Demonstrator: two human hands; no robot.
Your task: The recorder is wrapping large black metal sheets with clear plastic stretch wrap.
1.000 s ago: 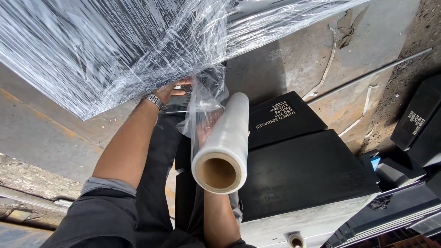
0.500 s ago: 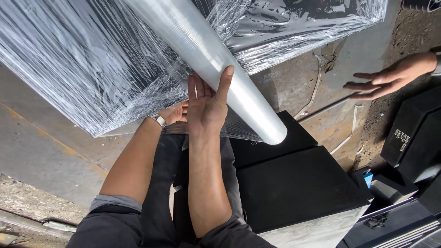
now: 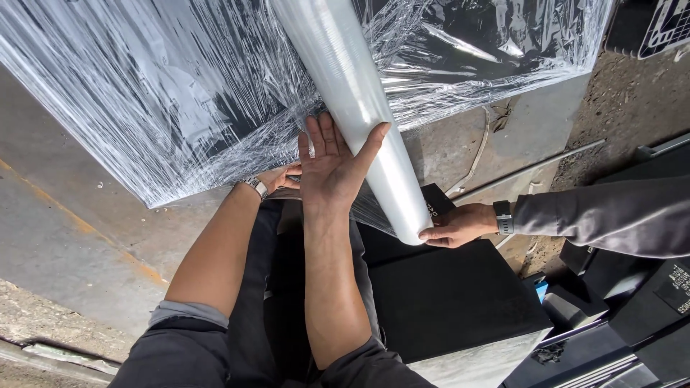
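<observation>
A long roll of clear stretch film [image 3: 352,93] runs slantwise across a film-wrapped dark load [image 3: 180,86]. My right hand [image 3: 334,162] lies flat against the roll's left side, fingers straight, with the thumb hooked over the roll. My left hand [image 3: 280,177], a watch on its wrist, sits just left of it at the lower edge of the loose film, fingers curled into the film and partly hidden. A co-worker's hand [image 3: 456,226], also wearing a watch, reaches in from the right and touches the roll's lower end.
A black box [image 3: 445,294] stands below the roll, close to my arms. More black cases [image 3: 632,302] are stacked at the lower right under the co-worker's grey sleeve [image 3: 604,215]. Concrete floor [image 3: 65,230] with a yellow line lies to the left.
The roll swung from end-on to lying slantwise against the wrapped load. My right hand moved up onto it. The co-worker's hand came in from the right and now touches the roll's end.
</observation>
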